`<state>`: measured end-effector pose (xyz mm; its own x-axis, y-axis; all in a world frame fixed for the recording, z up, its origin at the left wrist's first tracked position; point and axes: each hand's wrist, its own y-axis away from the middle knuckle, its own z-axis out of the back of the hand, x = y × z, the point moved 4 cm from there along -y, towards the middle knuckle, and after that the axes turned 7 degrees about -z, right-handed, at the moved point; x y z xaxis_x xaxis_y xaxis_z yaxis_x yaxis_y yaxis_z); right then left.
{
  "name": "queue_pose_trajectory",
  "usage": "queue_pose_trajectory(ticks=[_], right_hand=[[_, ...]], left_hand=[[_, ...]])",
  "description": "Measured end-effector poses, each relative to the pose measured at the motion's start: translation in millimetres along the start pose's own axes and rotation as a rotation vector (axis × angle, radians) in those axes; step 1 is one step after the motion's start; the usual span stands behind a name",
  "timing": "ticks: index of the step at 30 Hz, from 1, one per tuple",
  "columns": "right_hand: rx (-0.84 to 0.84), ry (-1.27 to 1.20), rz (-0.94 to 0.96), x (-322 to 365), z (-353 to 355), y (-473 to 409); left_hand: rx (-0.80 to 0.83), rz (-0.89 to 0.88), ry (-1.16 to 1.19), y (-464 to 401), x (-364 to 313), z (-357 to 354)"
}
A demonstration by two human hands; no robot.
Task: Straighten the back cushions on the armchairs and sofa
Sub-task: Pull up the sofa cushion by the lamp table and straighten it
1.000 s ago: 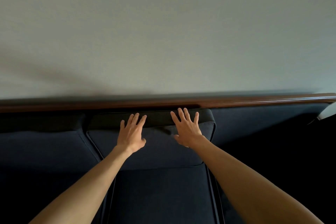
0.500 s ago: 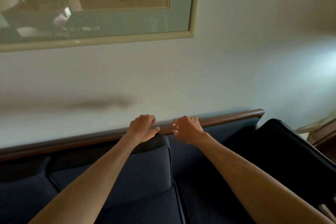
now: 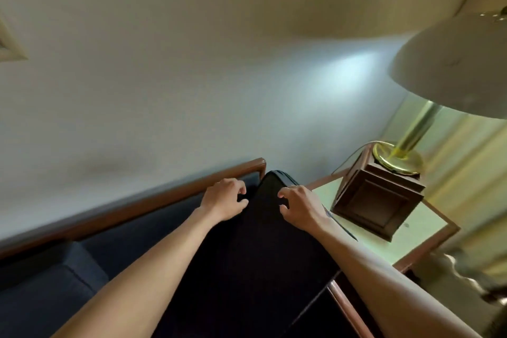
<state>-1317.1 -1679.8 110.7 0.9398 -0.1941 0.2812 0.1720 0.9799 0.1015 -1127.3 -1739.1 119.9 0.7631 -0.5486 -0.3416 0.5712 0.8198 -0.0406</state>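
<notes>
Both hands are up at the far end of a dark back cushion at the right end of the sofa. The cushion stands on edge, its long axis running from the lower middle of the view up and away toward the wall, its rounded top corner poking up just beside the end of the sofa's wooden back rail. The left hand sits at the cushion's left edge near that top corner, fingers curled in, fingertips against the dark fabric; a grip looks likely, but whether the fingers actually close round the edge I cannot tell. The right hand is on the cushion's right side at about the same height, fingers bent and clawed onto the fabric; again, contact is plain, a firm hold is not. The 2 bare forearms run up on either side of the cushion.

To the left, the navy seat and back padding of the sofa lie below the rail. Along the cushion's lower right runs a wooden arm rail. Beyond it stands a side table with a pale top, carrying a dark wooden box and, on that, the brass base of a lamp with a wide pale shade overhead.
</notes>
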Motion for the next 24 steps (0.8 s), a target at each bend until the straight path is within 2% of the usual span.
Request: queue_pose_trajectory(ticks=[5,9,18,21,24], right_hand=[[0.041,0.034,-0.218,-139,-12,13],[0.135,-0.039,-0.313,-198,-38,19],[0.297,-0.426,-0.496,-234,-108,28],[0.251,-0.442,-0.49,-234,-114,26],[0.174,-0.441,-0.419,-228,-113,33]], left_hand=[[0.101,-0.14,-0.038,-75,-94,-77],[0.24,-0.285,-0.215,-111,-137,-126],[0.613,-0.43,-0.444,-143,-160,-200],[0.734,-0.456,-0.496,-152,-163,-204],[0.787,-0.53,-0.528,-148,-168,-200]])
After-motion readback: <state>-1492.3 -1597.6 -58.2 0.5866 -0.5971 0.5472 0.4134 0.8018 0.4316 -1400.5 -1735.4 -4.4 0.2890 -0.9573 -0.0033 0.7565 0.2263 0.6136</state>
